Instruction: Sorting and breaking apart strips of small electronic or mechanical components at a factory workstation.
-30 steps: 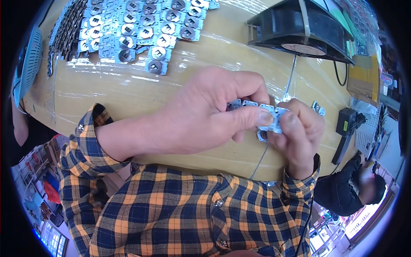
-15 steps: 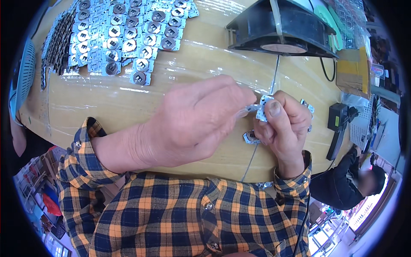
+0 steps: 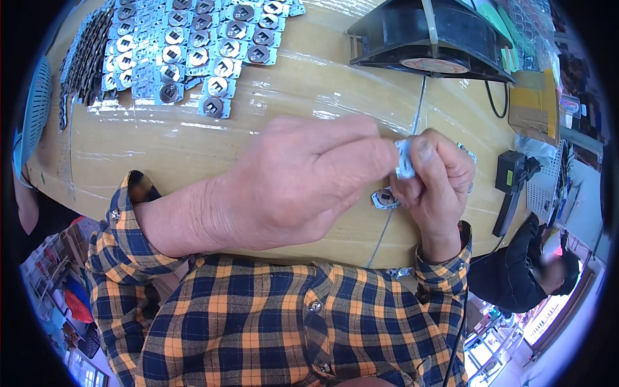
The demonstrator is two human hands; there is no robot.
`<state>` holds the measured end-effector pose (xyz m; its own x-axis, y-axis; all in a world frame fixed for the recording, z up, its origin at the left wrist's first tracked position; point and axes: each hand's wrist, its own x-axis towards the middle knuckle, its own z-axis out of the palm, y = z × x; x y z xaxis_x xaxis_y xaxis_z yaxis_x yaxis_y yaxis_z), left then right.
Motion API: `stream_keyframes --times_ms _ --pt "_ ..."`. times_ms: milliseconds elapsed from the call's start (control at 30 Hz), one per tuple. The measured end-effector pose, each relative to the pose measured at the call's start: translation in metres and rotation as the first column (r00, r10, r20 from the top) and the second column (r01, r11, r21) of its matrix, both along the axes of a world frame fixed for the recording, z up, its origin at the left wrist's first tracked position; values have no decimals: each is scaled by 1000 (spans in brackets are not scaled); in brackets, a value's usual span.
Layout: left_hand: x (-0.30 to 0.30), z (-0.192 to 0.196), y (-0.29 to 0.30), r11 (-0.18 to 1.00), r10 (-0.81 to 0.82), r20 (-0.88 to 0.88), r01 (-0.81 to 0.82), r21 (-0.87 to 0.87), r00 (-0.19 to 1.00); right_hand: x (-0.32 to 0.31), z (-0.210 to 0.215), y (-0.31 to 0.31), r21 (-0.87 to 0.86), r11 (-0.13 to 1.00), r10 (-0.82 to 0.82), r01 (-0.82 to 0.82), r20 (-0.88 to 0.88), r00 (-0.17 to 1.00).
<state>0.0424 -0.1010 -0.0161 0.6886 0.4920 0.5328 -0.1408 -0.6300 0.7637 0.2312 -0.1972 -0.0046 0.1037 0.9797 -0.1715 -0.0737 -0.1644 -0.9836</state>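
Observation:
My right hand pinches a small circuit board upright between thumb and fingers, over the right half of the table. From the left, my left hand reaches across with its fingers pressed together, the tips meeting the board's edge. What those fingertips hold, if anything, is hidden behind them. Just below the held board lies a loose circuit board with a round dark metal part. Another board shows partly behind my right hand.
Rows of circuit boards with round metal parts cover the table's far left. A black fan stands at the back right, near a cardboard box and a black device. Another person sits at right; a blue basket is at left.
My left fingertips have moved right against the held board, and the small shiny piece seen in them is now hidden. The board has turned a little in my right hand.

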Motion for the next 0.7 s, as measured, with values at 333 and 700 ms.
stream_keyframes --times_ms 333,700 --pt "0 -11 7 971 -87 -37 77 -228 995 13 3 9 275 934 31 -228 574 818" --pt "-4 -5 6 894 -157 -149 77 -441 976 16 4 7 357 911 -63 -209 619 783"
